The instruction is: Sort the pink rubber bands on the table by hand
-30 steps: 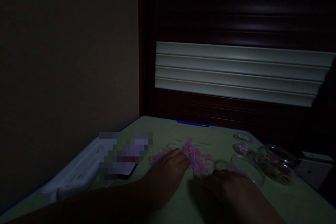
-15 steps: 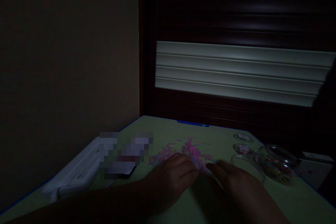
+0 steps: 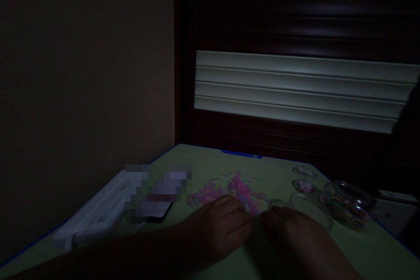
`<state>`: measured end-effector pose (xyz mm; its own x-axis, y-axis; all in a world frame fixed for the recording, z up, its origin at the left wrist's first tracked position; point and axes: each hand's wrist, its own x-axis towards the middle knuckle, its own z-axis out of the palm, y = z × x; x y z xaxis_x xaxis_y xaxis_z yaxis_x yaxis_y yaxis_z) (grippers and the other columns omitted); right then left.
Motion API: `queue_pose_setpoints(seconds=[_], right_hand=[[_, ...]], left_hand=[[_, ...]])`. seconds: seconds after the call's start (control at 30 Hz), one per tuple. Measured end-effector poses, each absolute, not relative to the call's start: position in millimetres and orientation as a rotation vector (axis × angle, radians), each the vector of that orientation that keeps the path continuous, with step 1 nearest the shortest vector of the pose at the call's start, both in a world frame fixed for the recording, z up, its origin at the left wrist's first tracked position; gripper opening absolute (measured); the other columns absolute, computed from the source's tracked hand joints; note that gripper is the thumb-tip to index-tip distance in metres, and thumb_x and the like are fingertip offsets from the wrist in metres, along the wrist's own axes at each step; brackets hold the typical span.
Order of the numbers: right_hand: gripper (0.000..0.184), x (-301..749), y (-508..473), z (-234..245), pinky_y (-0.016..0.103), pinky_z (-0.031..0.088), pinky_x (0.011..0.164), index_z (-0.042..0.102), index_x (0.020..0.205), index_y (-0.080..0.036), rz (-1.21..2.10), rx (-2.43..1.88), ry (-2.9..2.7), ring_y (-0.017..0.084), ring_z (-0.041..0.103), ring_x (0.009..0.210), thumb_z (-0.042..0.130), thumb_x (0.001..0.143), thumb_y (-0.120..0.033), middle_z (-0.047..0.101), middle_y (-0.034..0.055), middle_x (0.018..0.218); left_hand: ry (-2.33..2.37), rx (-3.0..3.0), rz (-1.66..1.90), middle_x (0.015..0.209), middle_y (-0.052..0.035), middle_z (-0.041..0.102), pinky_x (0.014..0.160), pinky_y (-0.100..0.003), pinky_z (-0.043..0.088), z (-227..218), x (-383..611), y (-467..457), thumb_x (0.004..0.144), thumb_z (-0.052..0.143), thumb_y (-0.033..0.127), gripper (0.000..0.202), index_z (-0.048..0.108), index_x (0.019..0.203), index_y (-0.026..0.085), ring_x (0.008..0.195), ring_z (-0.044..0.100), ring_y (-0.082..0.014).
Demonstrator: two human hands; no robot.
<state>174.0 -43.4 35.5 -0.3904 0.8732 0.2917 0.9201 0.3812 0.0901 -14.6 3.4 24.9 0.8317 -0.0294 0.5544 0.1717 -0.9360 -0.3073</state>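
Note:
A loose pile of small thin pink and pastel bands (image 3: 244, 192) lies spread on the pale green tabletop; they look like little elastic bands. At its near edge is my left hand (image 3: 226, 223), fingers curled and held together, its fingertips hidden from me. Just to the right, my right hand (image 3: 292, 232) has its fingers bent together, close to the left fingertips. What either hand holds, if anything, is too dark to make out. Behind the right fingers shows a faint clear round rim (image 3: 278, 204).
On the right stand a clear jar (image 3: 348, 205) of coloured hair ties, a larger clear ring-shaped rim (image 3: 311, 211), two small round containers (image 3: 304, 186) and a white box (image 3: 395, 212). At left are a white tray-like case (image 3: 95, 216) and a blurred-out flat item (image 3: 164, 192).
My right hand has shifted slightly down and right, and the clear rim now shows behind its fingers. My left hand has moved a little right and down.

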Motion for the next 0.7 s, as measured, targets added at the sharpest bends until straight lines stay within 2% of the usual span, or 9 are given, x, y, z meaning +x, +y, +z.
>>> queue_pose_setpoints(seconds=[0.43, 0.7], right_hand=[[0.030, 168, -56, 48, 0.021, 0.035, 0.049, 0.062, 0.072, -0.021, -0.414, -1.554, -2.420, 0.013, 0.060, 0.060, 0.045, 0.065, 0.003, 0.064, -0.0008, 0.068], [0.030, 171, -52, 48, 0.025, 0.036, 0.053, 0.061, 0.072, -0.020, -0.501, -1.579, -2.399, 0.015, 0.058, 0.062, 0.044, 0.066, 0.005, 0.063, 0.0012, 0.070]], left_hand=[[-0.206, -2.727, -0.767, 0.081, -0.0103, 0.059, 0.073, -0.034, 0.044, 25, -15, 1, 0.090, 0.040, 0.009, 0.019, 0.057, 0.097, 0.004, 0.082, 0.052, -0.0192], [-0.260, -2.728, -0.791, 0.082, -0.0093, 0.059, 0.073, -0.035, 0.043, 18, -14, 3, 0.091, 0.038, 0.010, 0.020, 0.056, 0.099, 0.005, 0.082, 0.051, -0.0189]])
